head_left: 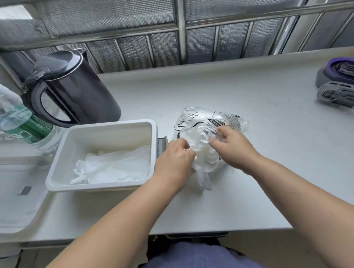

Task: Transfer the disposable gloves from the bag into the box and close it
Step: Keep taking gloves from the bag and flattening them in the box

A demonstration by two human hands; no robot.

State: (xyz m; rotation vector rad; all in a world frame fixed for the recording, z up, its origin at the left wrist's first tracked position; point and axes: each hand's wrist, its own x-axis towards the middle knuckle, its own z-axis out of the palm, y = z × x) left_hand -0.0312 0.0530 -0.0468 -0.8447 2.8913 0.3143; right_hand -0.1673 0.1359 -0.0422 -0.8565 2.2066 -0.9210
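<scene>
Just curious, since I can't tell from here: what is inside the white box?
White disposable gloves lie in the white box, over its near half. Anything beneath them is hidden.

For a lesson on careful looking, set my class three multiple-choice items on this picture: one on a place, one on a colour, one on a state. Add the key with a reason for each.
1. Where does the white box stand relative to the bag?
A. To its right
B. To its left
C. On top of it

2. What colour is the kettle?
A. Red
B. White
C. Black

3. What state is the box in?
A. Open, with gloves inside
B. Closed with a lid
C. Open and empty

Key:
1 B, the box sits on the counter left of the bag, apart from it.
2 C, the kettle's body, lid and handle are all black.
3 A, no lid covers the box and white gloves lie on its floor.
</scene>
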